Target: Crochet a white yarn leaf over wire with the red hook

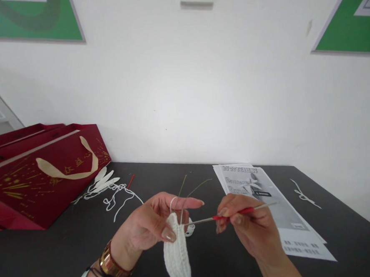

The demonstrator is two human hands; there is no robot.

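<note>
My left hand (160, 219) pinches the top of a white crocheted piece (177, 260) between thumb and fingers, its index finger stretched out to the right. A strand of white yarn loops over that finger. Two thin green stems (183, 184) rise behind the finger. In my right hand (246, 222) is a crochet hook (247, 210) with a red grip, held like a pen. Its metal shaft points left and meets the upper right edge of the white piece; the tip is hidden there. Behind the piece, a small bundle of white yarn (189, 228) partly shows.
Red gift bags (63, 154) stand at the left on the dark table (133, 267). Near them lie white crocheted petals (106, 181), loose yarn and a small red tool (131, 181). Printed sheets (290, 215) lie at the right, and a knotted white cord (304, 196) lies beyond them.
</note>
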